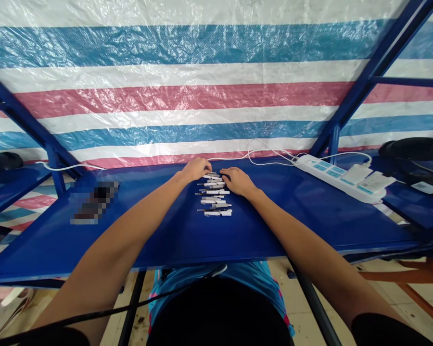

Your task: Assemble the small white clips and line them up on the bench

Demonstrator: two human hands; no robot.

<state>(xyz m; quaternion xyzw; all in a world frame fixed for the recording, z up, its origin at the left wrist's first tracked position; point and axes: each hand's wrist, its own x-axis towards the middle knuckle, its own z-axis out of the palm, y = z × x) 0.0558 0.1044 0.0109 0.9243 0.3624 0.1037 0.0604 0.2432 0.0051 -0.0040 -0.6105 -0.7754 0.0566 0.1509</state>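
The left hand (197, 169) and right hand (238, 181) lie half-closed at the head of a tidy column of small white pin-tipped pieces (213, 194) on the blue counter (267, 226), neither grip clearly holding any, the pieces apparently set parallel to keep them separate.

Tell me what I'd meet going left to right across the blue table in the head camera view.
A pixelated dark object, the person's bare left hand, a row of slim white-and-metal pointed parts, the bare right hand, a white plastic power strip.
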